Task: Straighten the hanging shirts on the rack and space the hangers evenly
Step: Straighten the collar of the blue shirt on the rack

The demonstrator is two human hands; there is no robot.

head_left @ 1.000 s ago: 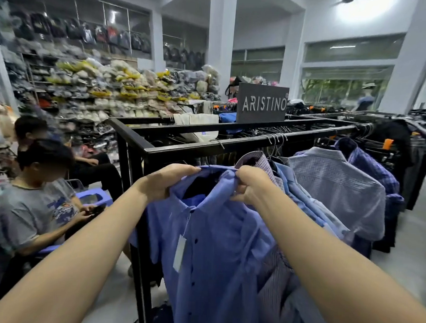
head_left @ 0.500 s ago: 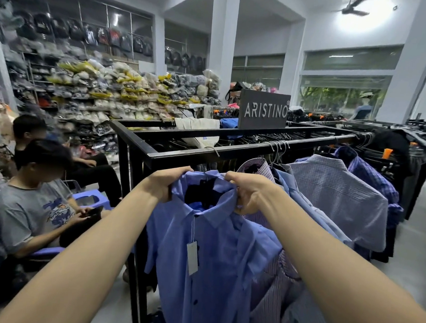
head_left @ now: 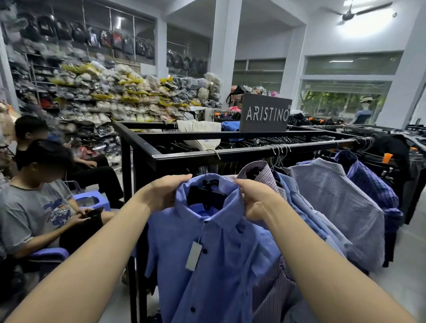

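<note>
A blue short-sleeved shirt (head_left: 209,271) with dark buttons and a white price tag (head_left: 193,255) hangs at the near end of the black rack (head_left: 188,153) on a black hanger (head_left: 207,194). My left hand (head_left: 165,194) grips the left side of its collar. My right hand (head_left: 255,198) pinches the collar's right side. Behind it hang a purple striped shirt (head_left: 260,173), a light blue shirt (head_left: 302,214), a pale checked shirt (head_left: 337,205) and a dark blue plaid shirt (head_left: 372,183), bunched close together.
Two people sit on blue stools (head_left: 93,201) at the left, close to the rack's corner post (head_left: 125,167). A grey ARISTINO sign (head_left: 266,113) stands on the rack. Shelves of packed clothes (head_left: 112,96) fill the back left. More racks (head_left: 403,145) run to the right.
Both hands have kept hold of the blue shirt's collar and spread it open, so the black hanger now shows inside. The shirt front hangs flatter, its tag lower.
</note>
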